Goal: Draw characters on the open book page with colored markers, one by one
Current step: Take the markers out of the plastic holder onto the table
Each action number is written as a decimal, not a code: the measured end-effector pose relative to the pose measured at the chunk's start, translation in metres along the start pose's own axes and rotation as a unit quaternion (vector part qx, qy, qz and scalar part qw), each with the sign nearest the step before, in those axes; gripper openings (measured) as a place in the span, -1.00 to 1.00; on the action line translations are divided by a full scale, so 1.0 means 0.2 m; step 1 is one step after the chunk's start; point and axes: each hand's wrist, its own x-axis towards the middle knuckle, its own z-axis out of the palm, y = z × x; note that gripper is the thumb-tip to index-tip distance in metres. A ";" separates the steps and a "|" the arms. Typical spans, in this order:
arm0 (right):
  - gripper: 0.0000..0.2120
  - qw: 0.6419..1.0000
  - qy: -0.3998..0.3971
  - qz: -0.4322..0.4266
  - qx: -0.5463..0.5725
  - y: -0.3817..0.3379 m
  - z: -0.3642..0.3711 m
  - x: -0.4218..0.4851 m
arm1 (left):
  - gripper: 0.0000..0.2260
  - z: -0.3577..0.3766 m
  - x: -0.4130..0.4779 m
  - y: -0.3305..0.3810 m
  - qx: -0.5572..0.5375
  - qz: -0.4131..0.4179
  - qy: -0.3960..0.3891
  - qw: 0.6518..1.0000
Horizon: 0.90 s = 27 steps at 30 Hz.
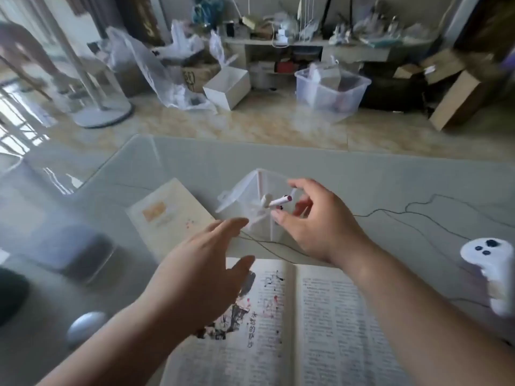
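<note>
Right hand (315, 224) pinched the purple-tipped marker (279, 202) crosswise over the clear box (250, 190), open book (334, 316) nearer the body; left hand (195, 271) spread, empty.

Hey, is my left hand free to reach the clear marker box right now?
Probably yes. The left hand is open and empty, its fingertips just short of the clear marker box with nothing between. The right hand pinches a marker above it, so space is tight.

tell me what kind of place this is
Probably a living room at home, doubling as storage: a glass-topped table, a standing fan on tiled floor, and cardboard boxes and a clear plastic bin by a cluttered shelf.
</note>
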 end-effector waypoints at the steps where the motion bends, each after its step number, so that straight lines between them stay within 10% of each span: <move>1: -0.54 1.000 0.005 0.003 0.019 -0.03 0.01 0.01 | -0.55 0.00 0.00 -0.01 -0.006 -0.007 -0.008 1.000; 12: -0.93 0.996 0.034 -0.015 -0.086 -0.14 0.11 0.04 | -0.58 -0.14 0.07 0.08 0.006 -0.019 -0.114 0.993; 27: -0.93 0.973 0.191 -0.053 0.116 -0.33 -0.16 -0.21 | -0.68 -0.28 -0.03 0.04 -0.106 -0.059 -0.072 0.990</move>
